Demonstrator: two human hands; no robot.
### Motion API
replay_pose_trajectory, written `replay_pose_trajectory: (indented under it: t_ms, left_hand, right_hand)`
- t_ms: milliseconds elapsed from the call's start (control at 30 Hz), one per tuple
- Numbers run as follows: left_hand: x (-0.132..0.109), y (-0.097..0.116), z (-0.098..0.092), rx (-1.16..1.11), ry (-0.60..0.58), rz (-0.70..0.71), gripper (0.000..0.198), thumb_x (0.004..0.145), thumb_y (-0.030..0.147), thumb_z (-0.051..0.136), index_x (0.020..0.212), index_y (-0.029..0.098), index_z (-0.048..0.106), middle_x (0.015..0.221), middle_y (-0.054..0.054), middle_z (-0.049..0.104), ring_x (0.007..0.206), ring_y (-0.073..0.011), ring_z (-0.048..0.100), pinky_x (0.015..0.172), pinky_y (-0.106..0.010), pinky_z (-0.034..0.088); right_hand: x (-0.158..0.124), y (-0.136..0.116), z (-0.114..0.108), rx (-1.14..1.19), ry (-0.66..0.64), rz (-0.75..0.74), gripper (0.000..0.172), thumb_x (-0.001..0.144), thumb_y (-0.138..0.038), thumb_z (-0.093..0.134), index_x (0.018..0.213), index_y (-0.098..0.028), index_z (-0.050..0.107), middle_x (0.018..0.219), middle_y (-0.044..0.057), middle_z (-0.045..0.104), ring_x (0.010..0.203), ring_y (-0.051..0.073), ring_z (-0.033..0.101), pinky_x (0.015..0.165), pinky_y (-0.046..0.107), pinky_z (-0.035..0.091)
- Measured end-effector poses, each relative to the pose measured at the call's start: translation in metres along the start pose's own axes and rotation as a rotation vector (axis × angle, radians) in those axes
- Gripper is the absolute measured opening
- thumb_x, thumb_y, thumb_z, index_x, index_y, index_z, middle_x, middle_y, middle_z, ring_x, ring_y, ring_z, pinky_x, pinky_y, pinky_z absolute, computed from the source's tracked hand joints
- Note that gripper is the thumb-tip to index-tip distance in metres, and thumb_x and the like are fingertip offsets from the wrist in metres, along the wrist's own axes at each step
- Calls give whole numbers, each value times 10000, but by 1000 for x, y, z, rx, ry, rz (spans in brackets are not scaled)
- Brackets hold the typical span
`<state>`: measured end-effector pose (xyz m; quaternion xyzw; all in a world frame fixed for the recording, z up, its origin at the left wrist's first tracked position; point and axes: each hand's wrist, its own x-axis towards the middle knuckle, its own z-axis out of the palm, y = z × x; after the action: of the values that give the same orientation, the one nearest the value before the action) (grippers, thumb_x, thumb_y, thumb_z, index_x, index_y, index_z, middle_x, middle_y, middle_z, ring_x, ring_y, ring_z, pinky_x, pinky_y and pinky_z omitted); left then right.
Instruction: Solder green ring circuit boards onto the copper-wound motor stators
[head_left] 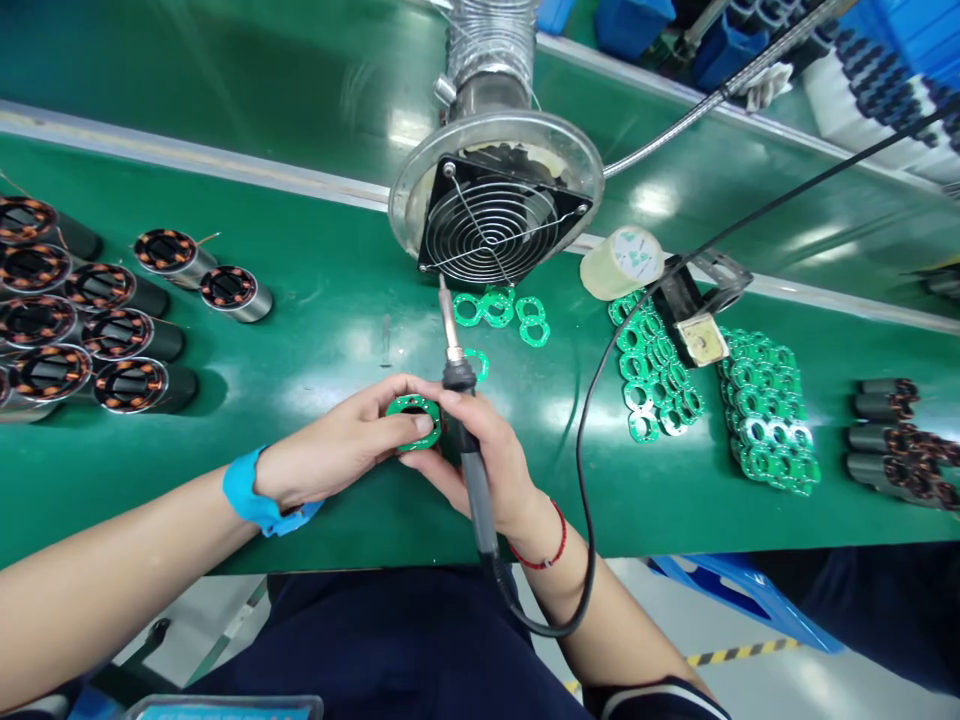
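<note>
My left hand (341, 445) grips a green ring-shaped circuit board (411, 404), its thumb lying across the ring's opening. Whether a motor part sits beneath the board is hidden by the fingers. My right hand (495, 455) is closed around a soldering iron (477, 490), whose tip points up and away from me, toward the fan. Fingers of the right hand also reach the board's right edge. Just beyond the hands lie a few loose ring boards (534, 322), one partly hidden behind the iron.
A fume-extractor fan (487, 225) hangs over the green bench (322, 330). Wound stators (124, 335) stand at left, others (885, 440) at far right. Panels of ring boards (769, 410), a tape roll (622, 262) and an iron stand (694, 300) are on the right. The iron's cord (589, 450) loops past my right forearm.
</note>
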<state>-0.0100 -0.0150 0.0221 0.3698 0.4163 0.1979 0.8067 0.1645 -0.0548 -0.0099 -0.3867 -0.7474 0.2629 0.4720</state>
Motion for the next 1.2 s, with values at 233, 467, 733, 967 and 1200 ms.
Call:
replay_pose_trajectory:
  t_ms: [233, 467, 733, 967, 1200]
  left_hand:
    - [-2, -1, 1, -180, -93, -39, 356, 818, 408, 790, 1039, 182, 625, 887, -24, 658, 762, -147, 621, 733, -304, 502]
    - [-4, 0, 0, -260, -222, -135, 385, 810, 431, 801, 1005, 176, 589, 845, -27, 636, 801, -163, 633, 705, -296, 505]
    - [-7, -4, 2, 544, 192, 272, 332, 880, 320, 629, 1163, 227, 483, 1068, -33, 570, 937, -191, 562, 814, -339, 496]
    - [-4, -9, -3, 945, 367, 803, 268, 813, 171, 645, 1043, 249, 532, 1122, -92, 602, 1047, -263, 584, 946, -437, 470]
    - [-13, -9, 11, 788, 533, 783, 364, 804, 351, 707, 1064, 289, 461, 1100, -93, 601, 1069, -295, 576, 949, -494, 473]
  right_hand:
    - [2, -4, -8, 177, 118, 77, 547, 959, -178, 609, 1425, -371, 398, 1221, 30, 722, 1068, 193, 748, 915, 403, 645]
    - [2, 1, -12, -122, 146, -92, 461, 942, -148, 578, 1336, -372, 491, 833, -13, 725, 785, 205, 735, 698, 381, 607]
    - [7, -6, -10, -373, 108, -104, 344, 889, -101, 578, 1143, -331, 556, 718, -23, 588, 640, 179, 545, 585, 317, 446]
    - [10, -18, -2, 341, 154, 432, 308, 904, -152, 561, 1158, -305, 477, 786, -58, 582, 648, 116, 594, 621, 263, 510]
    - [14, -23, 1, 833, 126, 656, 417, 826, -431, 757, 1138, -294, 516, 726, -77, 567, 590, 108, 599, 569, 248, 528]
